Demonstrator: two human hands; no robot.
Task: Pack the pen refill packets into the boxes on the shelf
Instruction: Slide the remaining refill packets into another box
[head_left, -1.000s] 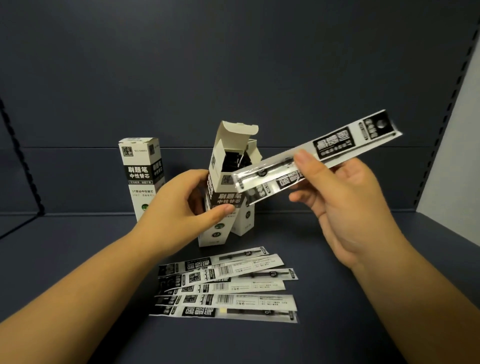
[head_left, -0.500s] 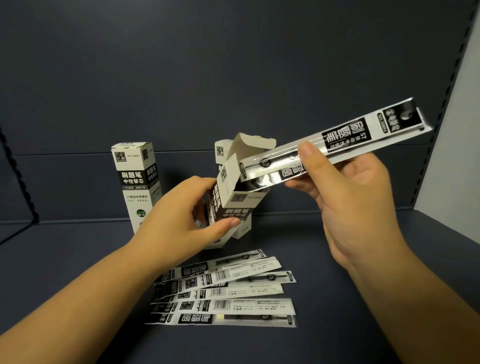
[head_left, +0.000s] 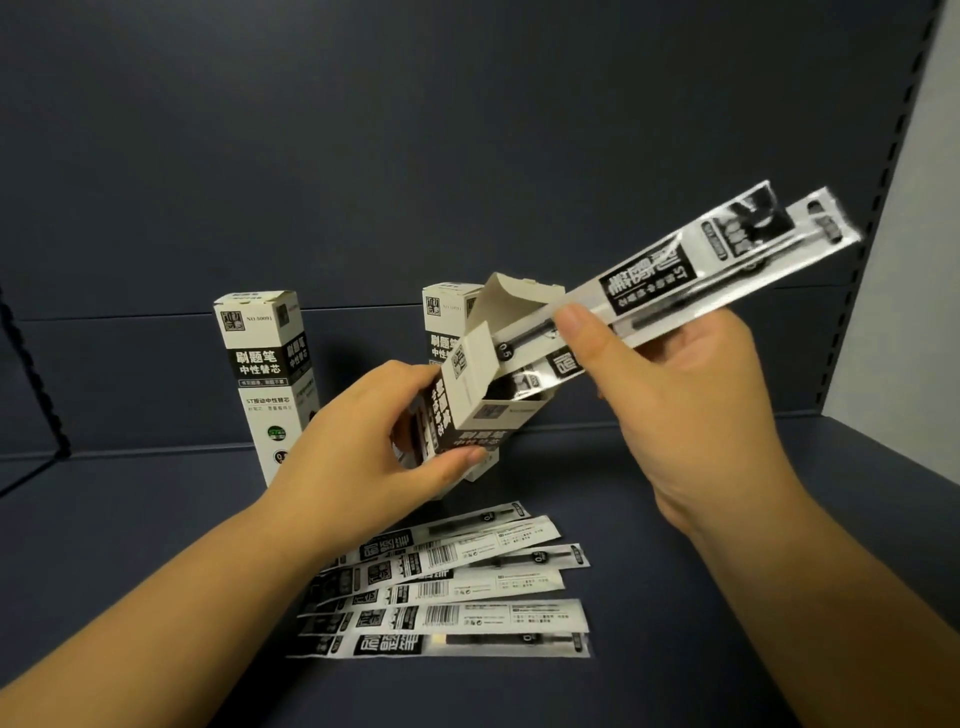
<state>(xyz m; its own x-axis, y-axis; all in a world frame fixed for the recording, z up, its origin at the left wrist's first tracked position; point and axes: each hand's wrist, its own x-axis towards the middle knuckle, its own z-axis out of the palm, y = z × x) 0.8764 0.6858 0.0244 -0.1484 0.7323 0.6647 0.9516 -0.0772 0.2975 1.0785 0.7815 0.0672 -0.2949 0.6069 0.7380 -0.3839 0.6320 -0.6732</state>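
Left hand (head_left: 374, 441) with curled, gripping fingers (head_left: 462, 460); right hand (head_left: 675, 395) raised, thumb pinching.

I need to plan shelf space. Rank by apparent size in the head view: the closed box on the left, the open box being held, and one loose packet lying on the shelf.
1. Loose packet, longest but nearest the camera.
2. Closed box and open box: alike, so unranked; the left hand hides part of the open one.
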